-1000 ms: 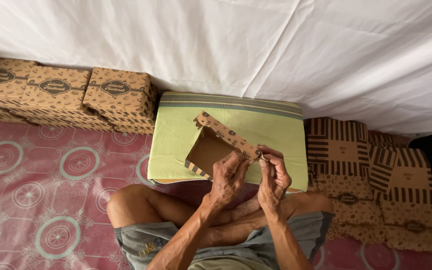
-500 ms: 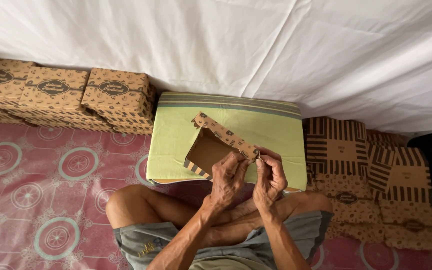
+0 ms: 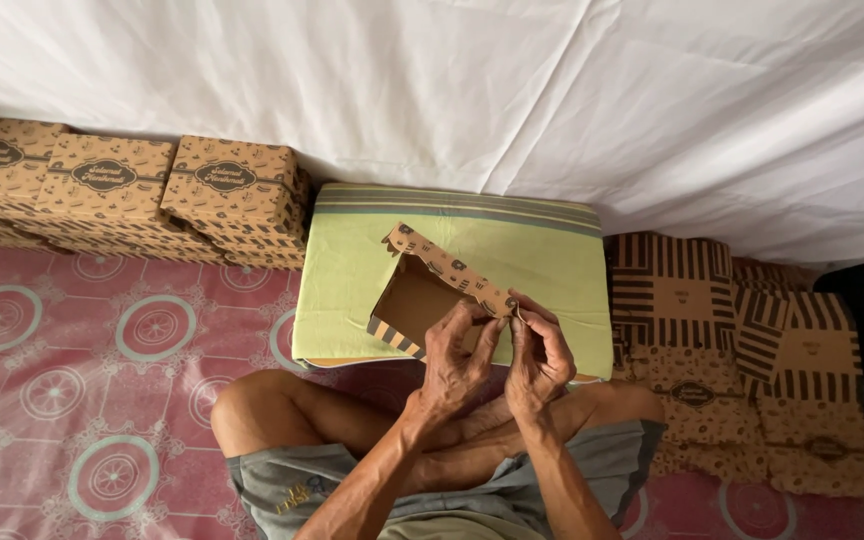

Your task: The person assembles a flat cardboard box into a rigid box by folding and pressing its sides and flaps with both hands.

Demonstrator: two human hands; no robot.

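A half-folded brown cardboard box point(image 3: 422, 290) with a patterned outside and a striped lower edge rests tilted on a green cushion point(image 3: 352, 270). Its plain inner face is turned up towards me. My left hand point(image 3: 457, 360) grips the box's near side, fingers curled over the wall. My right hand point(image 3: 540, 355) pinches the patterned flap at the box's right corner, just beside the left hand. My crossed legs lie below the cushion.
Several folded patterned brown boxes point(image 3: 227, 195) are stacked along the white cloth backdrop point(image 3: 552, 100) at the left. A pile of flat striped box blanks point(image 3: 742, 340) lies at the right. A pink mat with circle patterns point(image 3: 82, 370) covers the floor.
Both hands have shifted slightly on the box's right corner; my right fingers have closed tighter on the flap. The box has barely moved.
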